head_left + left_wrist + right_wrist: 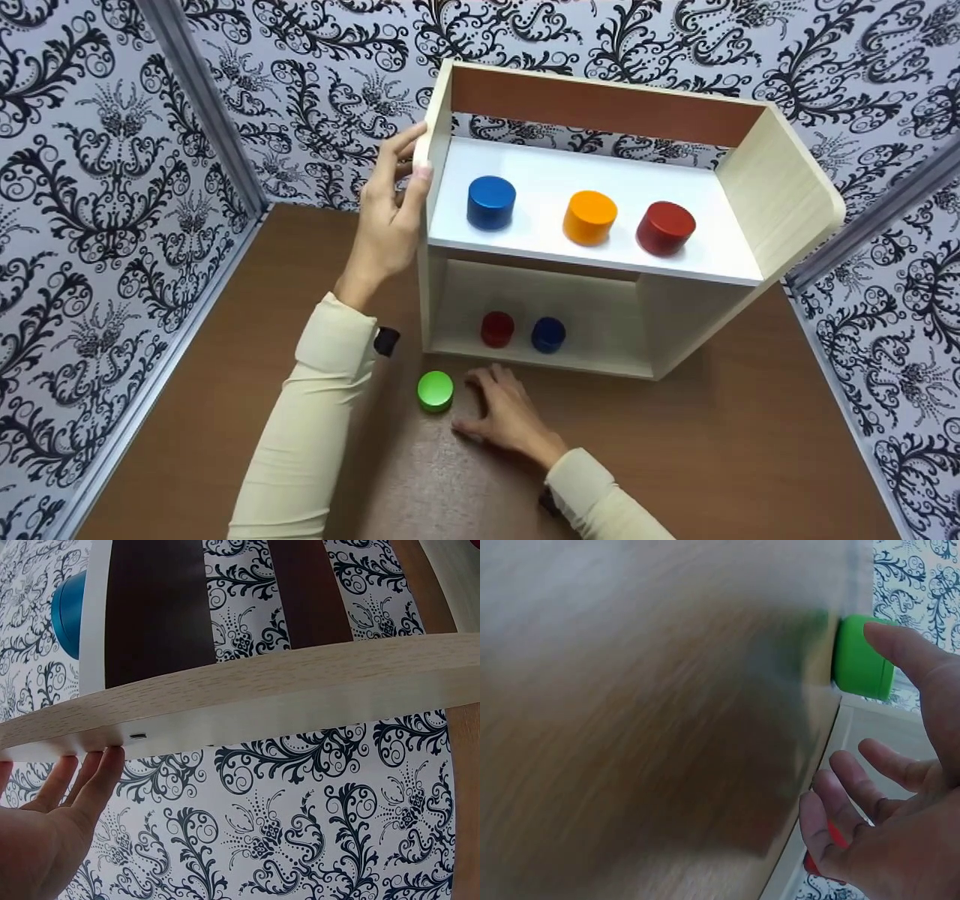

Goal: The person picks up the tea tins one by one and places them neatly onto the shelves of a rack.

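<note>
On the brown table a small green cylinder [435,391] stands in front of a two-level wooden shelf [795,195]. My right hand [510,412] is low over the table just right of the green cylinder, thumb and fingers spread apart with a gap to it. In the right wrist view the thumb overlaps the green cylinder [859,664], and nothing lies between the fingers. My left hand [390,217] rests its fingertips against the shelf's left side panel. The left wrist view shows those fingers [97,784] touching the panel's outer face [262,720].
The white upper level bears a blue cylinder [491,203], an orange cylinder [590,218] and a red cylinder [665,229]. Below, a smaller red cylinder [497,330] and a dark blue cylinder [548,335] stand near the front edge. Patterned walls [97,225] enclose the table.
</note>
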Motion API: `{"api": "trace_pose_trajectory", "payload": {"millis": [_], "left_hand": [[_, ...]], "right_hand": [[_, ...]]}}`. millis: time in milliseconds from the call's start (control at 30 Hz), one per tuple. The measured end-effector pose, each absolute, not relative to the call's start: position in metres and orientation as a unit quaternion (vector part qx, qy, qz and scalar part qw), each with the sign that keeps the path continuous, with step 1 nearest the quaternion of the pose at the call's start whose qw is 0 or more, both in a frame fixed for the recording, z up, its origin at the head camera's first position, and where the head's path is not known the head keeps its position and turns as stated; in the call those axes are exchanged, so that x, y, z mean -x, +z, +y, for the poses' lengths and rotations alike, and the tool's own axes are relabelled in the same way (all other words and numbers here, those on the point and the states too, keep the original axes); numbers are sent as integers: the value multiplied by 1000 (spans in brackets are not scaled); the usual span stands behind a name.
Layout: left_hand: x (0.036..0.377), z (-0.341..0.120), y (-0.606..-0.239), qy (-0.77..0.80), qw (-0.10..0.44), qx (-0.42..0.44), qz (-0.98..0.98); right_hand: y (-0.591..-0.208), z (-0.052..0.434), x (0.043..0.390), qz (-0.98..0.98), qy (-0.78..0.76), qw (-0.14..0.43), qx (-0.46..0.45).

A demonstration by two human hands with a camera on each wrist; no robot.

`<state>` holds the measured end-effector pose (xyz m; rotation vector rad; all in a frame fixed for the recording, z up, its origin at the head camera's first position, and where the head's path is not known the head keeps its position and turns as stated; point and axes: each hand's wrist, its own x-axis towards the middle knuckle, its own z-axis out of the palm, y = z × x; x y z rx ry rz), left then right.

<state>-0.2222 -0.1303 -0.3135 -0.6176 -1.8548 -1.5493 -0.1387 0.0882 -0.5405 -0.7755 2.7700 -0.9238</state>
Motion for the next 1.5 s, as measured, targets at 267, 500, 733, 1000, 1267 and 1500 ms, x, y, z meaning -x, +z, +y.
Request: {"api": "trace_pose_trajectory", "payload": {"millis": [267,500,733,1000,1267,1500], "left_hand": [[222,-130,-313,-592,317,234,-703],[223,-130,-313,-590,316,236,-705],[223,-129,-312,-596,312,241,-699],[223,-129,-312,-595,315,247,-697],[222,-130,-313,-600,304,240,-700],[222,-131,-314,-595,314,243,-698]], "right_hand": [[-546,76,145,922,-287,79,247],[-549,68,148,926,-266,62,261],[-551,62,150,927,-266,59,258],[-551,55,154,926,-260,49,268],[-552,49,157,926,-249,52,278],[-554,46,158,922,-257,52,284]]}}
